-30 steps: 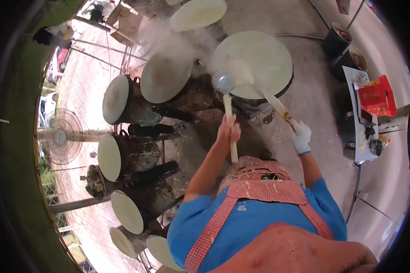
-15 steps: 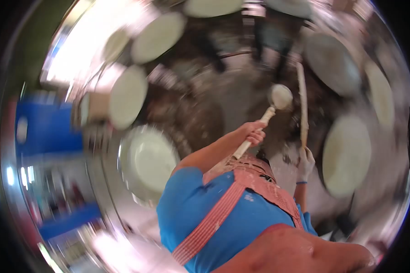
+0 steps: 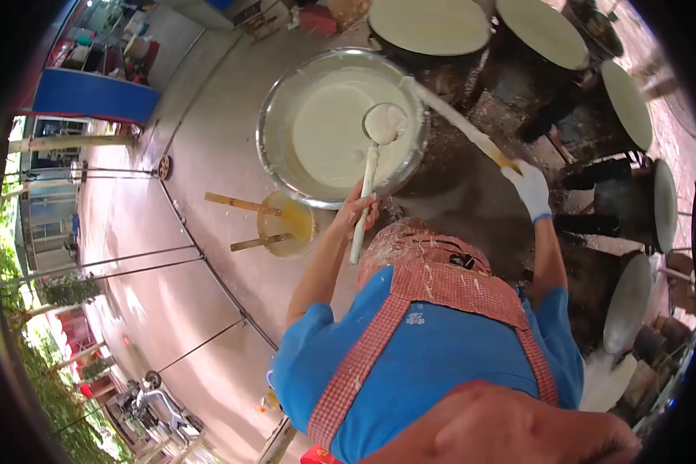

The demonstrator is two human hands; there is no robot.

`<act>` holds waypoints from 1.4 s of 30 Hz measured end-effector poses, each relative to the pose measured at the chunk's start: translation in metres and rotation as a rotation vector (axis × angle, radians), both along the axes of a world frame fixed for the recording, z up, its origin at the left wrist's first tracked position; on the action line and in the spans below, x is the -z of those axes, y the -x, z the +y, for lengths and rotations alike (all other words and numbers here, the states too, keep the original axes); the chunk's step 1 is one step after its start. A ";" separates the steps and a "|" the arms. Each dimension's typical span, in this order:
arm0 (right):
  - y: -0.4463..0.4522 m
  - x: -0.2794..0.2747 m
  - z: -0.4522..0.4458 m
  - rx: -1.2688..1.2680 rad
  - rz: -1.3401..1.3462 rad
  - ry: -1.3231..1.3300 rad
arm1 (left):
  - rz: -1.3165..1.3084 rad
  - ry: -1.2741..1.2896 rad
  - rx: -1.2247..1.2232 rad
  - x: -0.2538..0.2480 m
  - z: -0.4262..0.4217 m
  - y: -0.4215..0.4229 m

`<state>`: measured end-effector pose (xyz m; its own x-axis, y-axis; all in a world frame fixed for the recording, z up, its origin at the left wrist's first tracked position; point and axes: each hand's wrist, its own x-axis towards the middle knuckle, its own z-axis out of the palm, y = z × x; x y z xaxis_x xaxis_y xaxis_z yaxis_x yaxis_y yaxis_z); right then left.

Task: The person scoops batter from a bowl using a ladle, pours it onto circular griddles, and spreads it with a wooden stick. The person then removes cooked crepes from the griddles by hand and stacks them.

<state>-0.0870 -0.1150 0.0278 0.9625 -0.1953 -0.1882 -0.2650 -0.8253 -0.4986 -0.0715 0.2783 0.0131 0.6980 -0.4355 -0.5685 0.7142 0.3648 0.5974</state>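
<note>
My bare left hand (image 3: 356,210) is wrapped around the pale handle of a ladle (image 3: 370,172). The ladle's round bowl holds whitish liquid and is over a wide metal basin (image 3: 266,143). Creamy white liquid (image 3: 325,135) fills much of that basin. In a white glove, my right hand (image 3: 530,189) grips the near end of a long stick (image 3: 464,127) coated in white. Its far end reaches the basin's right rim; whether it touches the rim I cannot tell.
A bucket of yellow liquid (image 3: 298,220) stands left of the basin, with two wooden handles (image 3: 243,203) sticking out. Large round pans (image 3: 429,27) on dark stands curve along the back and right side. A hose or cable (image 3: 201,251) runs across the floor at left.
My view has swung so the basin is now in front of me instead of at the left. The ladle has come over the basin, and the stick now slants toward its rim.
</note>
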 end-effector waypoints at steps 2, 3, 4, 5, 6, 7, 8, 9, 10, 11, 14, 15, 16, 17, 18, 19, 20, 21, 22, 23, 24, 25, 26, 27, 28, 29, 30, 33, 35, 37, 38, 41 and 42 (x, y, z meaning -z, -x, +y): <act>-0.065 0.002 0.037 -0.225 0.011 0.149 | 0.118 0.005 -0.087 0.046 0.034 -0.028; -0.096 -0.003 0.062 -0.367 0.101 0.284 | 0.213 0.010 -0.160 0.080 0.048 -0.042; -0.119 0.009 0.089 -0.458 0.127 0.392 | 0.242 0.022 -0.178 0.115 0.062 -0.056; -0.138 0.034 0.115 -0.531 0.199 0.552 | 0.253 -0.105 -0.153 0.154 0.070 -0.071; -0.144 0.027 0.141 -0.640 0.191 0.559 | 0.261 -0.234 -0.124 0.186 0.078 -0.081; -0.147 0.015 0.160 -0.746 0.177 0.562 | 0.280 -0.228 -0.135 0.213 0.088 -0.088; -0.150 -0.003 0.165 -0.770 0.122 0.470 | 0.396 -0.263 -0.118 0.240 0.093 -0.091; -0.152 0.004 0.161 -0.793 0.132 0.476 | 0.509 -0.295 -0.103 0.254 0.092 -0.093; -0.153 0.019 0.149 -0.652 0.152 0.435 | 0.395 -0.415 -0.123 0.241 0.087 -0.091; -0.149 0.031 0.142 -0.510 0.177 0.399 | 0.413 -0.405 -0.130 0.230 0.080 -0.088; -0.148 0.028 0.153 -0.586 0.247 0.329 | 0.264 -0.547 -0.200 0.206 0.064 -0.097; -0.150 0.020 0.152 -0.571 0.272 0.286 | 0.249 -0.553 -0.182 0.202 0.060 -0.097; -0.143 0.028 0.145 -0.584 0.270 0.284 | 0.232 -0.564 -0.158 0.198 0.057 -0.095; -0.136 0.043 0.133 -0.512 0.244 0.289 | 0.220 -0.565 -0.168 0.190 0.053 -0.099; -0.132 0.058 0.123 -0.438 0.206 0.299 | 0.285 -0.450 -0.189 0.183 0.045 -0.107; -0.120 0.070 0.120 -0.453 0.216 0.265 | 0.356 -0.333 -0.204 0.178 0.035 -0.110; -0.109 0.077 0.119 -0.437 0.229 0.237 | 0.342 -0.334 -0.213 0.180 0.027 -0.115; -0.099 0.074 0.120 -0.421 0.244 0.203 | 0.600 -0.054 -0.313 0.174 0.019 -0.122; -0.085 0.068 0.115 -0.425 0.237 0.194 | 0.854 0.235 -0.407 0.166 0.012 -0.120; -0.076 0.060 0.106 -0.412 0.217 0.178 | 0.838 0.233 -0.420 0.158 0.008 -0.119; -0.073 0.050 0.098 -0.409 0.191 0.161 | 0.806 0.287 -0.453 0.110 0.002 -0.124; -0.069 0.039 0.090 -0.436 0.179 0.155 | 0.786 0.342 -0.492 0.068 -0.005 -0.118; -0.072 0.024 0.083 -0.435 0.061 0.116 | 0.676 0.385 -0.468 0.040 -0.010 -0.116; -0.070 0.012 0.082 -0.424 -0.050 0.057 | 0.570 0.406 -0.441 0.011 -0.007 -0.112; -0.074 0.005 0.079 -0.413 -0.227 0.005 | 0.522 0.412 -0.445 -0.030 -0.006 -0.115; -0.084 -0.012 0.076 -0.444 -0.329 -0.018 | 0.471 0.421 -0.441 -0.072 -0.007 -0.114; -0.097 -0.022 0.074 -0.448 -0.480 -0.027 | 0.309 0.334 -0.450 -0.107 -0.008 -0.111; -0.148 -0.074 0.074 -0.479 -0.833 -0.030 | 0.002 0.167 -0.444 -0.205 -0.005 -0.106; -0.173 -0.118 0.076 -0.443 -0.927 -0.016 | -0.130 0.074 -0.425 -0.262 -0.001 -0.102; -0.190 -0.153 0.079 -0.371 -1.011 -0.140 | -0.561 -0.118 -0.417 -0.307 0.002 -0.098; -0.195 -0.169 0.080 -0.298 -0.975 -0.132 | -0.605 -0.132 -0.386 -0.325 0.007 -0.104; -0.212 -0.168 0.090 -0.240 -0.942 -0.559 | -0.839 -0.450 -0.384 -0.346 0.013 -0.121; -0.218 -0.146 0.093 -0.267 -0.833 -0.714 | -0.832 -0.499 -0.418 -0.331 0.014 -0.131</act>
